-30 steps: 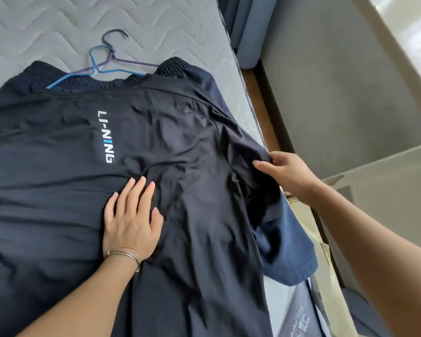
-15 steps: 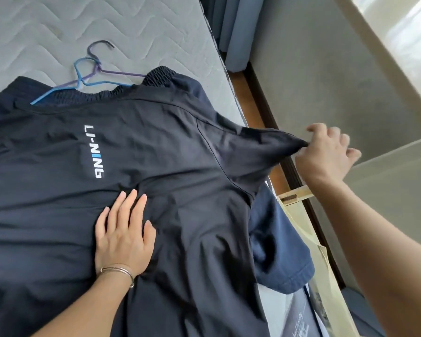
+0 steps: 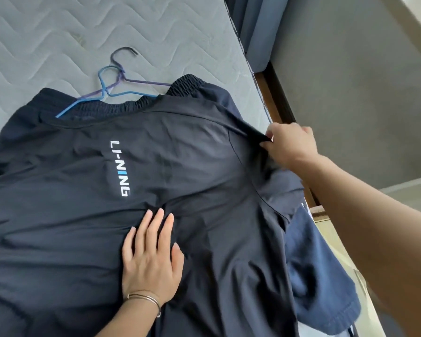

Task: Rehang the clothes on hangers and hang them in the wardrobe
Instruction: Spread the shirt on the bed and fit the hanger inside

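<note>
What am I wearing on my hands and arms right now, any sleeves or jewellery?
No sleeves show: the left forearm and right forearm are bare to the frame's edge. The left hand has a thin, metallic-looking bracelet of fine strands at the wrist, and plain nails on its fingers. The right hand shows no watch or band at its wrist.

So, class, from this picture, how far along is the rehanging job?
Done: nothing hung; the hangers lie on the mattress. In hand: the left hand presses the dark shirt flat, the right hand pinches its sleeve. Left: hanger into shirt, then wardrobe, not in view.
</note>
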A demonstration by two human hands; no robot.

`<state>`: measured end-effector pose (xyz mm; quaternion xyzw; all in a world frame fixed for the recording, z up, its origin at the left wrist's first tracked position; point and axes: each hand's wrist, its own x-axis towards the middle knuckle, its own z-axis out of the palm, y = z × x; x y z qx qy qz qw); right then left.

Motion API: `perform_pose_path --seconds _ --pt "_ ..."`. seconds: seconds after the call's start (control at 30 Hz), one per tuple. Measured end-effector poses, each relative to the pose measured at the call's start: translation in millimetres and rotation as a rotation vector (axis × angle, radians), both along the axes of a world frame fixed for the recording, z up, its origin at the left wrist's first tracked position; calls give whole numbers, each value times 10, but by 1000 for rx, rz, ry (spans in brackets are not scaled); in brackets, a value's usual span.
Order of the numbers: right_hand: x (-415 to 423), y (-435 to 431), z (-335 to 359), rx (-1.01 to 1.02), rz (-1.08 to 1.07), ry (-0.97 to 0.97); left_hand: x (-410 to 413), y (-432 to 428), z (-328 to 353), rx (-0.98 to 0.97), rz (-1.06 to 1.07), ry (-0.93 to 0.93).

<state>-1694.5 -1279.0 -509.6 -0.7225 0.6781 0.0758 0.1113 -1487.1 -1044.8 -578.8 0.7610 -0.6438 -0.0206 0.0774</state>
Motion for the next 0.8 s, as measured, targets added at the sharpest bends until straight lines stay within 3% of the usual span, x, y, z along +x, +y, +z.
perform_pose_path --seconds 0.07,0.13,0.2,0.27,0.33,0.4,0.43,0.47,0.53,0.6,0.63,0.7,0.77,0.8 --pt "-31 -25 61 -213 -94 -27 6 -2 -5 11 -5 -11" --pt "-9 -14 104 -412 -334 -167 2 -1 0 12 -1 -18" --pt "78 28 121 -489 -480 -315 -9 0 7 13 3 -20" --pt "225 142 71 -469 -318 -394 -7 -2 4 16 0 -24" --pt "381 312 -25 -393 79 -415 1 -1 -2 22 -5 -29" --pt "430 448 -185 -267 480 -295 5 9 -7 25 -13 -31" --pt "394 464 -271 -203 561 -193 8 8 -9 23 -16 -31" --pt "337 434 -336 -122 506 -119 10 6 -14 22 -16 -32" --pt "236 341 -368 3 115 -84 1 6 -26 23 -19 -37" --pt "305 365 -277 -64 -156 -163 -5 4 -29 19 -19 -31" --pt "432 490 -219 -162 -146 -201 -6 5 -26 15 -19 -29" --pt "715 941 -140 -339 123 -279 -8 23 -16 13 -19 -22" --pt "824 1560 -274 -343 479 -260 -12 34 1 -8 -12 -11" --pt "769 1815 -349 -306 553 -213 -12 23 18 -21 -10 -2"
